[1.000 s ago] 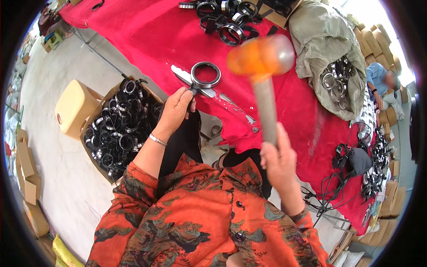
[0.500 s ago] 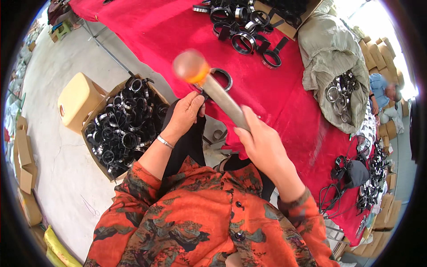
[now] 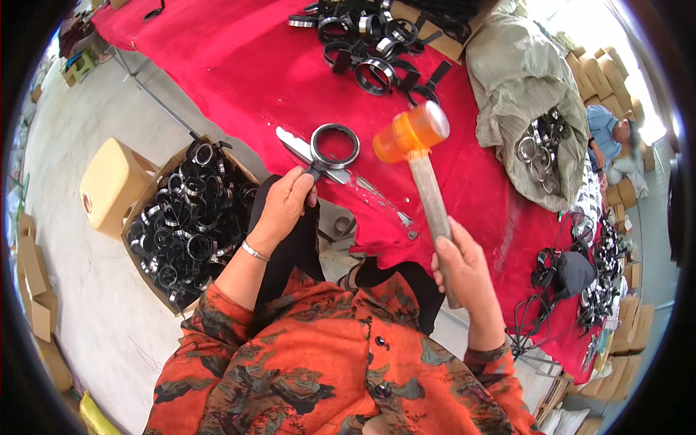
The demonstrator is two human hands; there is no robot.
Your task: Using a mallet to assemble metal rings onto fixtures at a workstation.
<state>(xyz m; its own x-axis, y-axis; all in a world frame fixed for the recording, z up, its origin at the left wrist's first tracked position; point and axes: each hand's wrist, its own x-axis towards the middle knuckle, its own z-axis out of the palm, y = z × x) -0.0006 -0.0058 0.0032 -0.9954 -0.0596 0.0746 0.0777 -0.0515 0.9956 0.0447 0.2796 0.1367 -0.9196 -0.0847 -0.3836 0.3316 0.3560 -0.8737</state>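
Note:
My left hand (image 3: 287,205) grips the short black stem of a round ring part (image 3: 352,161), black with a silver band. The ring lies over a flat metal bar (image 3: 293,143) at the near left edge of the red-covered table. Closed around a grey handle, my right hand (image 3: 466,270) holds a mallet (image 3: 431,194) upright. Its translucent orange head with a pale face is to the right of the ring, apart from it.
Several similar rings (image 3: 375,75) are heaped on the red cloth (image 3: 254,80) at the back. A carton of rings (image 3: 190,225) stands on the floor at left beside a beige stool (image 3: 114,187). An open sack (image 3: 516,94) and black cables (image 3: 528,319) are at right; another person (image 3: 603,134) is beyond.
The mallet has swung right and away from my left hand, uncovering the ring and the metal bar. The ring stays in my left hand, and the whole view has shifted slightly.

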